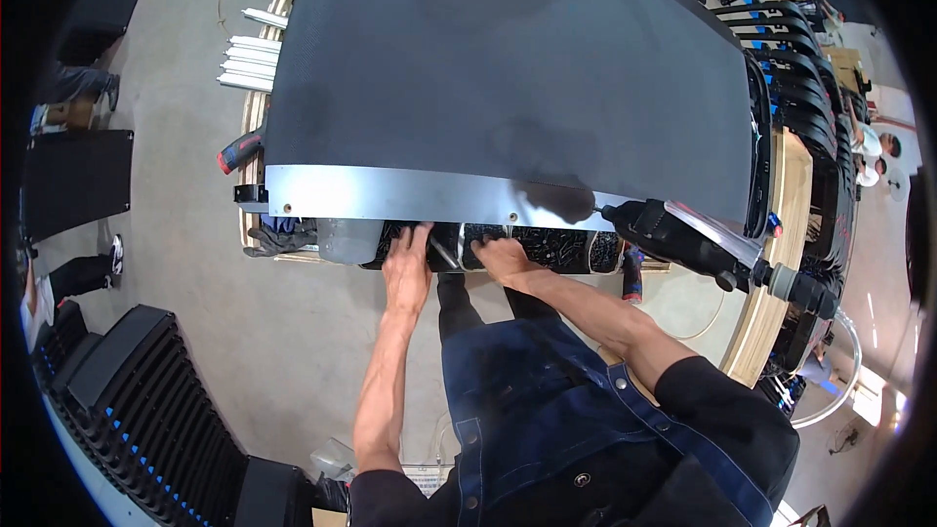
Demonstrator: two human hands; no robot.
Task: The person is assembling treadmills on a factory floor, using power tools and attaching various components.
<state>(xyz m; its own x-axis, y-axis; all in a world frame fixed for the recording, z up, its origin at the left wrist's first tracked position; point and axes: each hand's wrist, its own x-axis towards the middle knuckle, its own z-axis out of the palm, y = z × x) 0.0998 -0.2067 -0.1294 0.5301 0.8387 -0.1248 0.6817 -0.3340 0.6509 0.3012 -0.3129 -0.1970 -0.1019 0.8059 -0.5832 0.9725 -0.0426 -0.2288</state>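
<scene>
the left hand (406,266) and right hand (504,260) are at trays (590,253) of small black parts (549,249), six o'clock of the grey panel (488,68). fingers bend; i cannot tell whether either grasps anything.

two hands (406,273) (505,260), one grey panel (468,68), two red-black handles (237,151) (632,278)

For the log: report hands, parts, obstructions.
Left hand, right hand: both at small black parts. Metal edge overhangs far side. Black power tool right of hands.
</scene>
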